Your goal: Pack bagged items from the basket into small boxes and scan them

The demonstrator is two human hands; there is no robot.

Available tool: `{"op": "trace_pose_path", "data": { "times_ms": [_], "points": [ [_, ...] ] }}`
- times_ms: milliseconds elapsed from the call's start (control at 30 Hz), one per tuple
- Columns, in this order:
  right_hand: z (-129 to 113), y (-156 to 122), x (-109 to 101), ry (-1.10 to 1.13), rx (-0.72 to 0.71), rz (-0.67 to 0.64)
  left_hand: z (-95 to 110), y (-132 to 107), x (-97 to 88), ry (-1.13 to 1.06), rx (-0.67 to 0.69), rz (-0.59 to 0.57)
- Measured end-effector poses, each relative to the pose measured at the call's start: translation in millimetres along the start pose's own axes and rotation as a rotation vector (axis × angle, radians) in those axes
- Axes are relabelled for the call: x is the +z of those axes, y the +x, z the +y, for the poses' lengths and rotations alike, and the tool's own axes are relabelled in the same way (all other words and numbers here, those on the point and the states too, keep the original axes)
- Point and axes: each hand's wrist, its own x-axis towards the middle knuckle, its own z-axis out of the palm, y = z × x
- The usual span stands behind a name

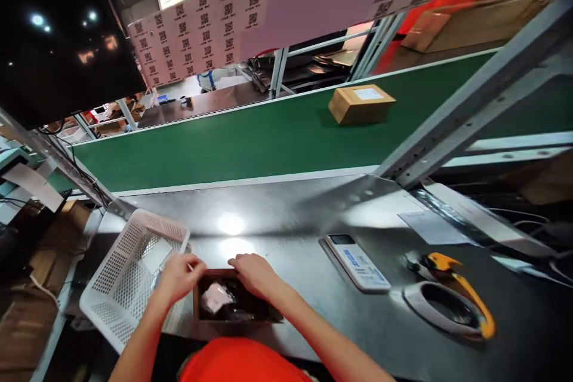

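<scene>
A small open cardboard box [233, 328] rests at the near edge of the metal workbench, right in front of my body. Inside it lie a pale pinkish packet [216, 297] and dark, shiny contents that I cannot make out. My left hand [181, 276] is closed at the box's far left corner, thumb and forefinger pinched at the rim. My right hand [254, 273] curls over the far rim, its fingers bent and partly covering the box's inside.
Left of the box stands a white plastic basket [111, 274] with a white paper inside. To the right lie a white handheld device [358, 262] and a yellow-handled tape dispenser [474, 301]. Beyond runs a green conveyor [215, 152] carrying a sealed carton [358, 104]. A metal post [465, 95] slants at right.
</scene>
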Motion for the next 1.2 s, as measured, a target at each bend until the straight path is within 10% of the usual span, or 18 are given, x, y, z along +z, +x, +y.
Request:
{"op": "trace_pose_path", "data": {
  "times_ms": [100,200,333,500,600,700,800,900,1067,1200],
  "points": [
    [3,-19,6,0.05,-0.019,0.117,-74,-5,6.9,0.089,-0.421,0.246],
    [16,-44,29,0.186,0.005,0.423,-129,-10,43.4,0.143,-0.526,0.151],
    [30,-75,75,0.371,0.159,0.619,-153,-16,85.3,0.189,-0.537,0.116],
    [23,-90,106,0.574,0.275,0.449,-169,-10,61.4,0.104,-0.593,0.154],
    [16,-88,105,0.555,0.323,0.438,-155,-18,33.4,-0.023,-0.585,0.35],
    [15,-85,100,0.53,0.328,0.438,-96,-30,25.5,-0.302,-0.332,0.658],
    [18,-82,96,0.511,0.304,0.45,-18,-30,41.9,-0.356,0.136,0.421],
    [22,-84,97,0.504,0.283,0.45,23,-21,68.0,-0.144,0.302,0.122],
    [21,-105,113,0.553,0.352,0.452,-9,-45,106.0,-0.185,0.113,0.527],
    [8,-116,108,0.472,0.202,0.348,-20,-64,119.5,-0.199,0.18,0.325]
  ]
}}
